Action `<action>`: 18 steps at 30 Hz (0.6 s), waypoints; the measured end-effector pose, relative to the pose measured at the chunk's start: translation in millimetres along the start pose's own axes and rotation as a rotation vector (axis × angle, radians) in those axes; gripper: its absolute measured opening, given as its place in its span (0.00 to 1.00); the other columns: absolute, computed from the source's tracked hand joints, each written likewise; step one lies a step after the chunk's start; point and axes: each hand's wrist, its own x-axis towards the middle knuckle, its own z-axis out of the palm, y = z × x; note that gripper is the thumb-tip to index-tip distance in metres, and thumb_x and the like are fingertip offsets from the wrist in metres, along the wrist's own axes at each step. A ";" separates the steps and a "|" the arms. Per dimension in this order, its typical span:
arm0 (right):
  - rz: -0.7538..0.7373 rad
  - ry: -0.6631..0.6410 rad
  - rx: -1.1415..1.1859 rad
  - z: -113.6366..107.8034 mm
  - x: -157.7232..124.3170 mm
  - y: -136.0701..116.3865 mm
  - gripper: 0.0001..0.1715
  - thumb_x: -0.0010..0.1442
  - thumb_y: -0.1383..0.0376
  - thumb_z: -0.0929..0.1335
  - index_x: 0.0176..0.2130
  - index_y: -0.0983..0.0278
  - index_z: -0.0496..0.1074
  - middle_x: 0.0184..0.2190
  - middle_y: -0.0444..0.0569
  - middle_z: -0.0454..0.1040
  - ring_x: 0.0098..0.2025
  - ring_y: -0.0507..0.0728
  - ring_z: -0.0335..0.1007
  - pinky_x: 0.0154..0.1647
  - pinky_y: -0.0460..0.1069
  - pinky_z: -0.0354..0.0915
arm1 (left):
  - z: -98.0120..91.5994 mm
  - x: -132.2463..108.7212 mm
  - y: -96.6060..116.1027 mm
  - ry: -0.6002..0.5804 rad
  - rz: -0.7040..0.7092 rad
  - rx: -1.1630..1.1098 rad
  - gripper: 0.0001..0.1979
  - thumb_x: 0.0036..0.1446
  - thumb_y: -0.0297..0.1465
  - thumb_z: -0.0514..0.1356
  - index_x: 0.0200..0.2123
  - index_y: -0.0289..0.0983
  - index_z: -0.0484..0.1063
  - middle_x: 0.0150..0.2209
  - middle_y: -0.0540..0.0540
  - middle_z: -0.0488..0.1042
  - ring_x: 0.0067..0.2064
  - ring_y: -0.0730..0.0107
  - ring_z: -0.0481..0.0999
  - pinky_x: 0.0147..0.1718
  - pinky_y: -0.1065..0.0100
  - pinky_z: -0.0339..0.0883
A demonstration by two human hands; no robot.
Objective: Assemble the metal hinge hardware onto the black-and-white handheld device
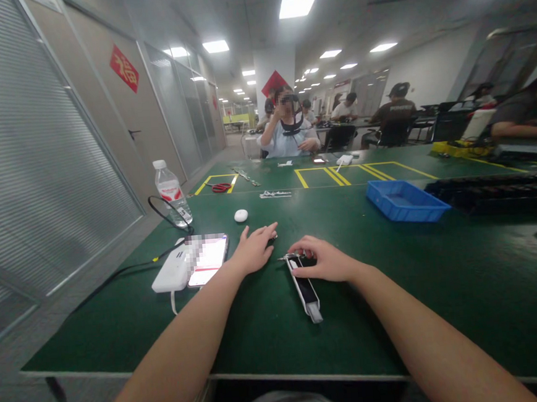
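White-rimmed, probably light, stiff and best held by its long edges, the slim case (308,291) is lying beneath the curled right grip (325,260) (closure unclear), the left grip (254,250) spreading released.

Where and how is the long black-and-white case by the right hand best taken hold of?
Probably grip the case around its middle, across both long edges, from above and the right. It lies flat, running lengthwise away from the person, and looks narrow enough to span; the right hand covers part of its far half.
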 end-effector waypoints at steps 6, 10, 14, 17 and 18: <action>0.028 0.064 0.063 0.8 0.5 0.0 0.21 0.51 0.56 0.70 0.44 0.63 0.72 0.35 0.48 0.66 0.32 0.52 0.61 0.35 0.48 0.62 | 1.0 1.0 -3.8 0.072 -0.003 0.007 0.31 0.55 0.24 0.51 0.62 0.42 0.48 0.51 0.48 0.72 0.60 0.66 0.61 0.61 0.46 0.37; 0.133 0.148 0.139 3.9 5.3 -4.2 0.18 0.51 0.58 0.69 0.41 0.65 0.73 0.34 0.48 0.67 0.30 0.50 0.60 0.32 0.47 0.61 | -0.9 1.4 -0.8 0.104 -0.008 0.009 0.30 0.54 0.23 0.53 0.60 0.42 0.52 0.47 0.49 0.75 0.56 0.67 0.66 0.61 0.48 0.38; 0.295 0.095 0.355 -8.1 6.5 -31.8 0.16 0.53 0.56 0.66 0.32 0.67 0.73 0.27 0.46 0.71 0.27 0.51 0.63 0.28 0.47 0.60 | -2.0 1.6 1.3 0.127 -0.018 0.013 0.28 0.54 0.23 0.54 0.58 0.42 0.55 0.45 0.49 0.76 0.54 0.67 0.68 0.61 0.49 0.39; 0.335 -0.030 0.297 -30.1 -4.4 -62.6 0.21 0.53 0.52 0.66 0.22 0.66 0.73 0.19 0.46 0.69 0.22 0.51 0.61 0.23 0.47 0.56 | -1.7 1.1 1.2 0.146 -0.013 0.006 0.27 0.54 0.24 0.53 0.58 0.42 0.56 0.43 0.50 0.77 0.53 0.66 0.69 0.61 0.50 0.39; 0.305 -0.078 0.275 -36.5 -10.4 -69.8 0.24 0.54 0.50 0.66 0.20 0.65 0.73 0.17 0.46 0.68 0.20 0.51 0.61 0.22 0.48 0.56 | -1.6 0.9 1.1 0.150 -0.014 0.005 0.26 0.54 0.24 0.53 0.57 0.42 0.57 0.43 0.50 0.77 0.53 0.66 0.69 0.61 0.50 0.39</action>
